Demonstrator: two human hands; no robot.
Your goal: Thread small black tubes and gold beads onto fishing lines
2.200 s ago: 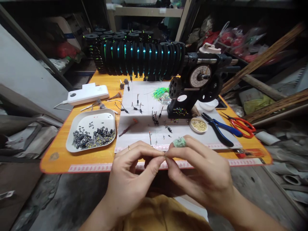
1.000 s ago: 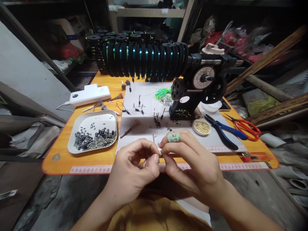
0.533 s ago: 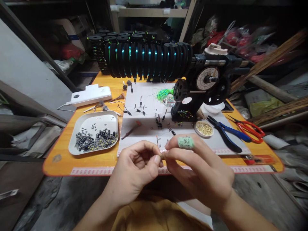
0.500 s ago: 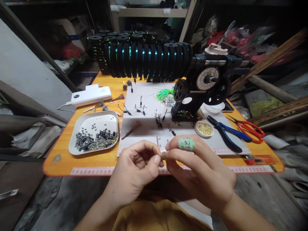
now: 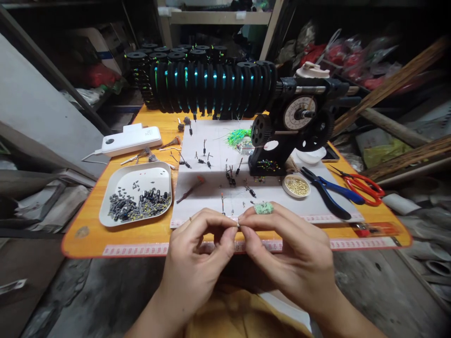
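Observation:
My left hand (image 5: 202,249) and my right hand (image 5: 289,239) meet fingertip to fingertip above the table's front edge. Both pinch at something tiny between them, too small to name. A green wrap (image 5: 263,207) circles a finger of my right hand. Just beyond the fingertips, small black cylinders with wire-like stems (image 5: 251,191) lie scattered on a white sheet (image 5: 207,192). To the left, a white tray (image 5: 105,213) holds many small grey, black and yellow pieces. Right of the hands is a small white dish (image 5: 284,191) of gold-coloured bits.
A black machine with a dial (image 5: 299,112) stands behind, beside a long row of black spools (image 5: 211,89). Blue-handled pliers (image 5: 327,192) and red-handled scissors (image 5: 364,188) lie at right. A white power strip (image 5: 132,141) sits at back left. A measuring tape (image 5: 137,249) runs along the front edge.
My right hand's fingers have drawn in from a more spread pose to a pinch against the left fingertips. My left hand has turned slightly. The view has shifted a little.

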